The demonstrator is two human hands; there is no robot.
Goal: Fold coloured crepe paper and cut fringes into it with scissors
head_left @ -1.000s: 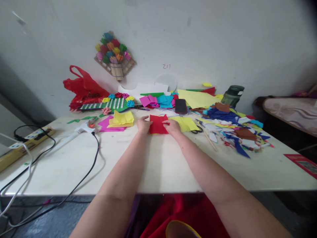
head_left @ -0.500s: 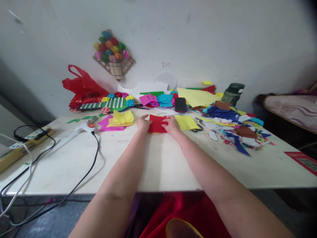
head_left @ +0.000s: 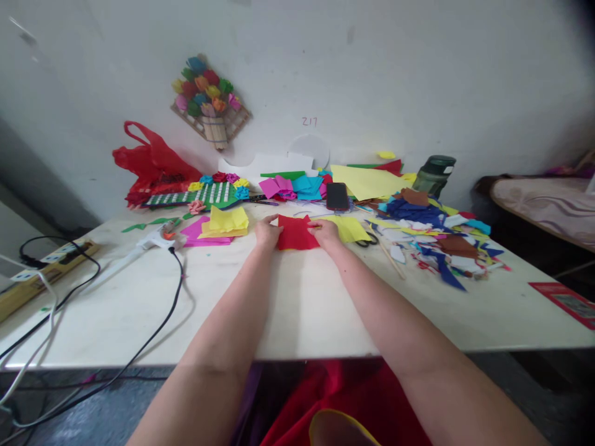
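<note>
A red paper square (head_left: pixel 295 233) lies on the white table between my hands, a thin yellow edge showing beneath it. My left hand (head_left: pixel 268 233) has its thumb and fingers on the left edge of the red paper. At the right edge, my right hand (head_left: pixel 324 231) pinches the paper's border, with its fingertips drawn together. Yellow paper (head_left: pixel 348 228) sticks out just right of my right hand. To the left, yellow sheets (head_left: pixel 227 222) rest on pink sheets (head_left: pixel 194 232).
Behind the hands is a black phone (head_left: pixel 337 196). Scissors (head_left: pixel 367 240), a wooden stick (head_left: pixel 393 259) and colourful scraps (head_left: pixel 458 246) lie right. A green bottle (head_left: pixel 434 176) stands at the back. Left are a white plug (head_left: pixel 162 236), cables and a power strip (head_left: pixel 46 272).
My right hand's fingers have closed at the red paper's right edge, where they were spread before. My left hand stays at the left edge. The view has shifted slightly.
</note>
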